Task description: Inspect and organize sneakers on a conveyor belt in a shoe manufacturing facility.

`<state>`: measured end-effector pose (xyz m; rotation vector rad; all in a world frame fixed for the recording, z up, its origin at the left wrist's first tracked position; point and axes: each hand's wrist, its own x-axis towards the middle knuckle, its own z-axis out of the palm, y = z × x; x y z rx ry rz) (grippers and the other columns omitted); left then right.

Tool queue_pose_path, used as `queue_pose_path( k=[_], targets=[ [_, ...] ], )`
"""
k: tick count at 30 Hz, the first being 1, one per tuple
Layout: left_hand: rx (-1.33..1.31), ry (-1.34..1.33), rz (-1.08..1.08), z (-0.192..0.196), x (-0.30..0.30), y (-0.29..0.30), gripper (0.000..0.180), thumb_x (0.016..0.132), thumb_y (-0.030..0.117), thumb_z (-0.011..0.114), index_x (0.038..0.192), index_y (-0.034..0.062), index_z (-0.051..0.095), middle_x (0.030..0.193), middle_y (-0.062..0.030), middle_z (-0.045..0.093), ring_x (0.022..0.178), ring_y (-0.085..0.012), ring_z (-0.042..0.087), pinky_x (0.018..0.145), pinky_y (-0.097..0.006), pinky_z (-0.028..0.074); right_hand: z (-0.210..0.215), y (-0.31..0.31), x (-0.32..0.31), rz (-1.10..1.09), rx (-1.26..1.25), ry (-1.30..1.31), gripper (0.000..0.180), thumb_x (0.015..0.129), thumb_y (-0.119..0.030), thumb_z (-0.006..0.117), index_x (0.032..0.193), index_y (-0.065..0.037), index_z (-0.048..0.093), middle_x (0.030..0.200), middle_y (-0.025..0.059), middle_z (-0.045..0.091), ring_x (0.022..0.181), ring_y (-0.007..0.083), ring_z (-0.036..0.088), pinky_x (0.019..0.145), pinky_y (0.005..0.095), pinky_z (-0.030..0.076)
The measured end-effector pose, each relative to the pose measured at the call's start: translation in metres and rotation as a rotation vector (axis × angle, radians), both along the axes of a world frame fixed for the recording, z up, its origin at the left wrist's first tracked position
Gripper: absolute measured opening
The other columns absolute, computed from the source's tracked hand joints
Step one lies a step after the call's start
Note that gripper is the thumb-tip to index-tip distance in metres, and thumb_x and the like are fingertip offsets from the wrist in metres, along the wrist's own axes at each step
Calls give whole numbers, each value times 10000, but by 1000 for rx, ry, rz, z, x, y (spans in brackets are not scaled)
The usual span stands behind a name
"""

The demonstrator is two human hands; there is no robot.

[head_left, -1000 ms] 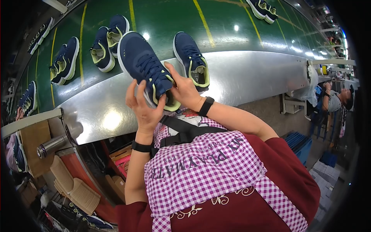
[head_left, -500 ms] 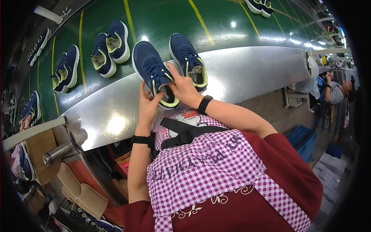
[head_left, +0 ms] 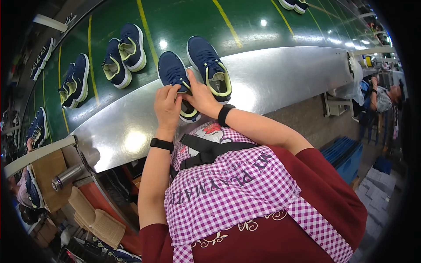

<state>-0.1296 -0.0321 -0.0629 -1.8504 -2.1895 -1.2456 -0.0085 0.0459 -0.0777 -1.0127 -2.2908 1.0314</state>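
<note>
A navy sneaker (head_left: 171, 65) with a light green lining lies on the metal ledge, its toe over the green belt and its heel toward me. My left hand (head_left: 167, 107) is closed at its opening, fingers bent over the tongue and collar. Along the shoe's right side my right hand (head_left: 202, 97) grips it, with the thumb up beside the laces. Both hands partly hide the opening. Close on the right rests the matching sneaker (head_left: 205, 56), touched by neither hand, its insole showing.
The steel ledge (head_left: 280, 81) borders a green conveyor belt (head_left: 184, 17) with yellow lines. Pairs of similar sneakers (head_left: 133, 46) stand on the belt at left. Below left are brown cardboard pieces (head_left: 105, 225); blue crates (head_left: 344, 155) stand at right. Another person (head_left: 382, 100) sits far right.
My left hand has moved from the shoe's left side up over its tongue, with the fingers now curled. The held shoe has shifted slightly; the right hand keeps its grip.
</note>
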Motion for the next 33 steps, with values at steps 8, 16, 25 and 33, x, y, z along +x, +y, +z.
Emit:
queue_pose_path(
  k=[8,16,25,33],
  targets=[
    [-175,369,-445,39,-14,27,137,653,32,642,768,47,570,720,-44,487,711,-236,524,603,-353,440,-19,-4,-7,-105,-90,-8,749,731,-115,707,1338,13,286,877,268,612,848,447,593,730,472,471],
    [-27,-8,-69,14,1,0,312,696,57,696,991,31,596,977,-89,565,952,-275,534,809,-362,451,-11,-4,-6,-112,-114,0,776,744,-130,703,1365,8,258,960,288,591,885,453,583,753,478,467],
    [-9,-83,55,-4,9,-2,601,696,49,695,1258,37,481,1234,-138,514,1135,-323,480,964,-414,373,-11,0,-5,-99,-128,-40,780,749,-154,698,1374,-15,254,965,279,591,876,445,592,762,470,475],
    [-64,-43,-161,7,-5,12,506,636,-75,633,1123,54,586,1087,-125,606,1024,-310,561,894,-383,446,-5,-3,-3,-112,-129,-35,757,749,-136,695,1372,-72,269,897,276,601,848,452,586,728,478,465]
  ],
)
